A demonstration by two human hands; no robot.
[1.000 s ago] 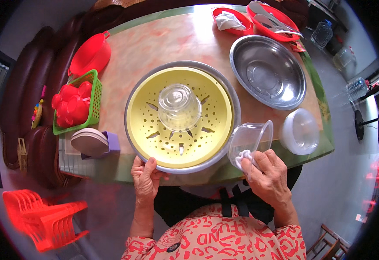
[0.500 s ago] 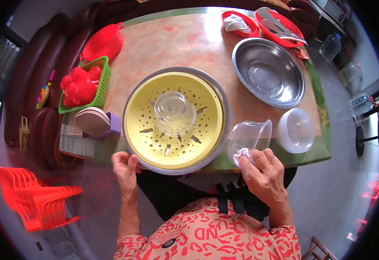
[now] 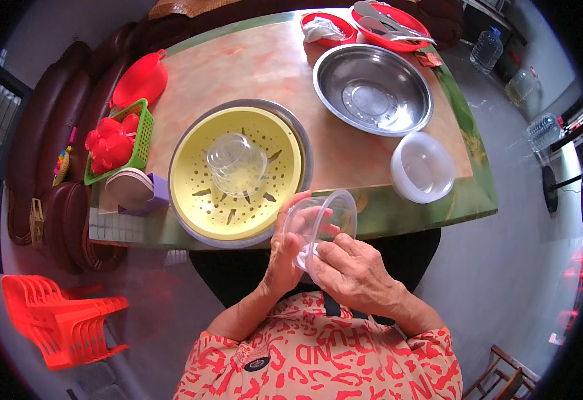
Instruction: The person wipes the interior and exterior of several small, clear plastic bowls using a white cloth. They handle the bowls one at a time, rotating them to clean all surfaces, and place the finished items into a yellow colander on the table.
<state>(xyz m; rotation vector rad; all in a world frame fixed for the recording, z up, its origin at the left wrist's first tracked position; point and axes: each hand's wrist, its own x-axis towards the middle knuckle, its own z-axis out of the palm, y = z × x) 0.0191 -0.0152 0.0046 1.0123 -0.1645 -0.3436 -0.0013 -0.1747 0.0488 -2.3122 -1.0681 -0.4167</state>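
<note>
Just off the table's near edge, a clear plastic bowl [image 3: 343, 212] is tilted on its side between my two hands. My left hand [image 3: 280, 263] wraps around its outside from the left, fingers showing through the clear wall. Gripping the near side of the rim, my right hand [image 3: 359, 272] presses a white cloth [image 3: 302, 257] against the bowl; the cloth is mostly hidden. To the left, a yellow colander [image 3: 190, 183] rests in a metal basin [image 3: 307, 150], with clear plastic bowls [image 3: 238, 163] inside it. Translucent bowls [image 3: 425, 168] stand nested on the right.
A wide steel basin [image 3: 408, 80] sits at the back right, before red basins [image 3: 347, 28] holding a cloth and utensils. Leftward are a green basket [image 3: 143, 137] of red cups, a red basin [image 3: 140, 80] and a purple holder [image 3: 161, 192]. Stacked red chairs [image 3: 58, 320] stand on the floor.
My left hand has left the colander's side and come to the bowl. The right hand has brought the bowl and cloth left and nearer to me. The view has shifted slightly.
</note>
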